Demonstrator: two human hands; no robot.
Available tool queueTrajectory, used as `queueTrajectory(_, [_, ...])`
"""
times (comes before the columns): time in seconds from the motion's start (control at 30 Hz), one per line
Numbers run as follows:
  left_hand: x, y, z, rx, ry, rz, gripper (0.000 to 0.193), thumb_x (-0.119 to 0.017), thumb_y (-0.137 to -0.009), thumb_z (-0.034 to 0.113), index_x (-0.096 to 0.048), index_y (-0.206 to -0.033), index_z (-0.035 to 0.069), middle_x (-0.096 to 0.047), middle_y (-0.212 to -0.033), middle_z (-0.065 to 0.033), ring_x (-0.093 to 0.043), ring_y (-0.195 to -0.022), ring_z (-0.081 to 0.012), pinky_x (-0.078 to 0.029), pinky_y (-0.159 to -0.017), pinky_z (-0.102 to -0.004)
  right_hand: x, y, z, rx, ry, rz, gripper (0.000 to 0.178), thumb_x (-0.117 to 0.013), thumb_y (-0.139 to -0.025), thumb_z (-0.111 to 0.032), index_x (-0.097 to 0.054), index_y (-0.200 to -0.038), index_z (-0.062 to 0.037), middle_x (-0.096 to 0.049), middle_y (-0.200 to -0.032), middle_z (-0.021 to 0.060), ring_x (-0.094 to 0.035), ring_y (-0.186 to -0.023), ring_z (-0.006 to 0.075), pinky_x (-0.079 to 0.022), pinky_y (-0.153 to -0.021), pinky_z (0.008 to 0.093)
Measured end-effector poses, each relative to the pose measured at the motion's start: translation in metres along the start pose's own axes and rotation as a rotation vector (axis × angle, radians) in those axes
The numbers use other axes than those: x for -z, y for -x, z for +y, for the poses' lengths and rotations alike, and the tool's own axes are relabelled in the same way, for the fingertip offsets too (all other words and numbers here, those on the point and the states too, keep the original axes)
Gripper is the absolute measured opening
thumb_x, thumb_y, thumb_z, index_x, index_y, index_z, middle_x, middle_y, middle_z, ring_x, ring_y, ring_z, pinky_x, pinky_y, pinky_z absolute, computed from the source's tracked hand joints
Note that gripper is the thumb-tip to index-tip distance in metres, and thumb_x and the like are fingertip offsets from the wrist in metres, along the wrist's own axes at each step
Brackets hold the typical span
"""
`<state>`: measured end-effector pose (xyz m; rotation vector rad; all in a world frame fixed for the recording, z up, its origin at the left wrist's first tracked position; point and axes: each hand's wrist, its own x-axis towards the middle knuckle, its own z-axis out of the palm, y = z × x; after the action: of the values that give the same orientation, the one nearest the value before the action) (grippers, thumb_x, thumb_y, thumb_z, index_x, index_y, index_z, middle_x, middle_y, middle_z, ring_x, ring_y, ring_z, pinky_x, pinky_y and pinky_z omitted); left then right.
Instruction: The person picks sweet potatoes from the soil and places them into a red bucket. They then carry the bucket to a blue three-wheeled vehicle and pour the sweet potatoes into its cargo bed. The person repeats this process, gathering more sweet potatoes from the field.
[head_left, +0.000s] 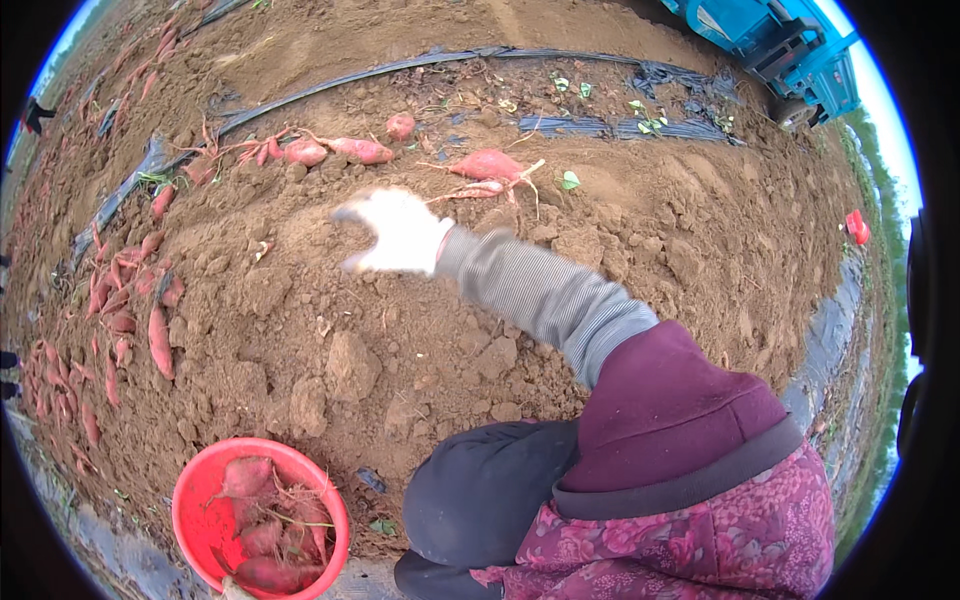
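Note:
My right hand (395,232), in a white glove, reaches out over loose brown soil, blurred, with the fingers spread and nothing in it. The sleeve is grey ribbed cloth under a purple cover. Just beyond the hand lies a cluster of pink sweet potatoes (488,167) with thin roots attached. Further left lie more sweet potatoes (360,150), apart from the hand. A red bucket (190,490) at the lower left holds several sweet potatoes (265,530). My left hand is out of the picture.
Many sweet potatoes (120,300) lie in a row along the left. Strips of black plastic film (600,126) cross the soil at the back. A blue vehicle (790,45) stands at the top right. A small red object (857,227) lies far right. Clods (350,365) dot the ground.

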<state>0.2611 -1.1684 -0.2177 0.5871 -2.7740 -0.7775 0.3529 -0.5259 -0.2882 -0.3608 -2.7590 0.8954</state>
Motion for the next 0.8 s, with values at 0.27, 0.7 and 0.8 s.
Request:
queueTrajectory(0.27, [-0.002,-0.026,-0.034,-0.014,-0.245,0.064,0.061,-0.078,-0.084,0.027,-0.060,-0.130,-0.009,-0.064,-0.123,-0.0321,-0.061,-0.106,-0.0423,-0.051,-0.095,-0.0505,0.054,0.061,0.205,-0.886,0.379,-0.451,0.114,-0.074,-0.063,-0.082,-0.040,-0.156,-0.0253,-0.039,-0.160,0.0176,-0.042,-0.144,0.0403,-0.033,-0.114,0.0627])
queueTrajectory(0.7, [-0.011,-0.016,-0.038,-0.106,-0.073,0.094,0.055,-0.071,-0.083,0.022,-0.062,-0.127,-0.010,-0.067,-0.118,-0.0296,-0.063,-0.108,-0.0421,-0.050,-0.098,-0.0468,0.029,0.088,0.110,-0.819,0.031,0.040,0.056,-0.073,-0.083,-0.055,-0.076,-0.107,-0.0047,-0.075,-0.097,0.0167,-0.072,-0.090,0.0316,-0.053,-0.082,0.0403])
queueTrajectory(0.8, [-0.014,-0.016,-0.037,-0.121,-0.098,0.040,0.057,-0.063,-0.086,0.023,-0.060,-0.133,-0.009,-0.066,-0.123,-0.0288,-0.063,-0.114,-0.0432,-0.047,-0.102,-0.0453,0.017,0.058,-0.027,-0.607,0.095,-0.218,0.063,-0.066,-0.084,-0.066,-0.079,-0.095,-0.0055,-0.073,-0.078,0.0129,-0.069,-0.069,0.0261,-0.052,-0.066,0.0407])
